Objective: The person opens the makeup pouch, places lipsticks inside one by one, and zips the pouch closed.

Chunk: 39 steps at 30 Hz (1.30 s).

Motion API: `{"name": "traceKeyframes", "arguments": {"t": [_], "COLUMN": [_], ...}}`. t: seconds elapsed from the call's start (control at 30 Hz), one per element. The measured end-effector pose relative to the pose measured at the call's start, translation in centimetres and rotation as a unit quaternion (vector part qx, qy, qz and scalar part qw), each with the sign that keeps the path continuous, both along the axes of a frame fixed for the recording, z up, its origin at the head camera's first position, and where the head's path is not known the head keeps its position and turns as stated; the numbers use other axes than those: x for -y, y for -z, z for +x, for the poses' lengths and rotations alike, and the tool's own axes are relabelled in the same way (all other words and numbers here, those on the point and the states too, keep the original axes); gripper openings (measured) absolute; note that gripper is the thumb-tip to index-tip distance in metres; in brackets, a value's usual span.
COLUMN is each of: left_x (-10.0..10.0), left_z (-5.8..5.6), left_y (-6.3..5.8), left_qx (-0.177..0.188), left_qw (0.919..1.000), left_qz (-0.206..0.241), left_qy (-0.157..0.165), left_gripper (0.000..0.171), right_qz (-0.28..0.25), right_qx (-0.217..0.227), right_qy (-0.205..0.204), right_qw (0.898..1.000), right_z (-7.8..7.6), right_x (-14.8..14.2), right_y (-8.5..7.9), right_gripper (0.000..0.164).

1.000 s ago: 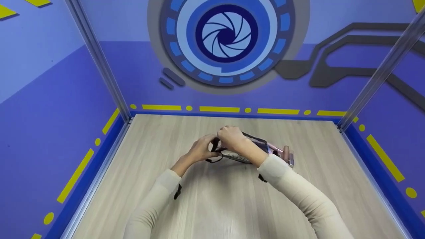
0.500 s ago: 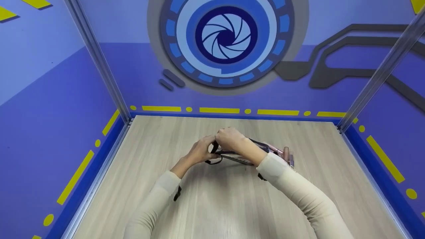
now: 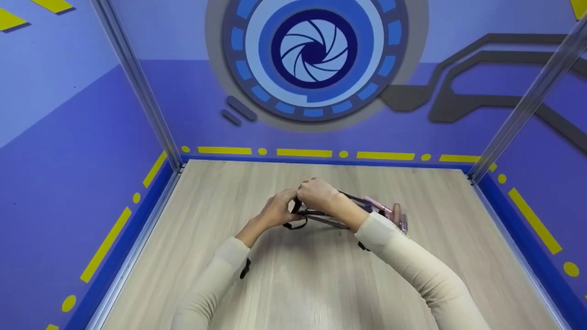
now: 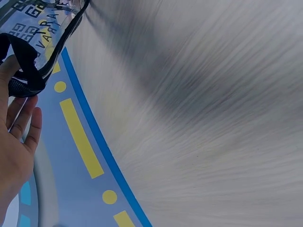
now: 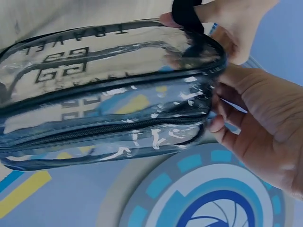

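One clear pouch point(image 5: 111, 87) over the bench point(image 3: 293, 284)—its lettered face point(image 5: 66, 59) tipped further edge-on than a second ago, handling seemingly unfinished—has the left hand point(image 3: 276, 208) and right hand point(image 3: 320, 193) pinching one end, fingers curled, cosmetic tubes point(image 3: 396, 214) beside the other.

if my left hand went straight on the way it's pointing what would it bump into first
Most likely the end of the clear pouch, which your left hand is touching. Your right hand is close by too, but depth there is hard to judge.
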State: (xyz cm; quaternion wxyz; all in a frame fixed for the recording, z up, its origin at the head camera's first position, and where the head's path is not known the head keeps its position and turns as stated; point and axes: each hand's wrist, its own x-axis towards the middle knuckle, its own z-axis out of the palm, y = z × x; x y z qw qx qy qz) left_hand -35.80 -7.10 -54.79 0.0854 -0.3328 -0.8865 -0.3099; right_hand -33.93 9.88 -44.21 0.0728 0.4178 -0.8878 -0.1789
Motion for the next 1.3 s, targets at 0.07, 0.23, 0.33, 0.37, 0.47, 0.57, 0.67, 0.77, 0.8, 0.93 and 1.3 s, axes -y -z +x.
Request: {"name": "traceKeyframes", "arguments": {"t": [0.07,0.23,0.33,0.37,0.47,0.57,0.67,0.77,0.8,0.93,1.3], "left_x": [0.0,-0.1,-0.2,-0.2,-0.4,-0.5,-0.5,-0.4,-0.3,0.1,0.9], "left_z": [0.0,0.1,0.1,0.1,0.1,0.1,0.1,0.0,0.0,-0.3,-0.9], "left_y": [0.0,0.1,0.2,0.2,0.3,0.3,0.3,0.5,0.6,0.8,1.2], "left_qx": [0.003,-0.002,-0.007,-0.009,-0.011,-0.007,0.001,0.012,0.015,0.026,0.079], "left_qw": [1.0000,0.9999,0.9998,0.9998,0.9998,0.9999,1.0000,0.9999,0.9999,0.9996,0.9959], "left_qz": [0.000,0.007,0.013,0.014,0.013,0.008,0.005,0.006,0.006,0.010,0.040], "left_qy": [0.001,0.009,0.012,0.013,0.010,0.006,0.005,0.000,-0.003,-0.009,-0.017], "left_gripper": [0.048,0.048,0.043,0.041,0.042,0.045,0.047,0.049,0.051,0.053,0.052], "right_qz": [-0.005,-0.020,-0.018,-0.016,-0.010,-0.009,-0.008,-0.018,-0.028,-0.107,-0.410], "right_qx": [-0.013,-0.070,-0.107,-0.115,-0.135,-0.138,-0.135,-0.144,-0.149,-0.144,0.055], "right_qy": [-0.008,0.011,0.044,0.054,0.078,0.093,0.099,0.100,0.101,0.121,0.173], "right_qw": [1.000,0.997,0.993,0.992,0.988,0.986,0.986,0.984,0.983,0.976,0.894], "right_z": [-0.1,-0.1,0.1,0.2,0.5,0.6,0.7,0.6,0.6,0.4,-0.8], "right_x": [-0.2,-0.3,-0.2,-0.1,0.2,0.4,0.5,0.4,0.3,0.0,-2.2], "right_y": [0.3,1.1,1.6,1.8,2.1,2.3,2.5,2.8,2.9,3.3,2.7], "right_gripper": [0.009,0.020,0.027,0.029,0.035,0.036,0.033,0.028,0.026,0.018,0.013]}}
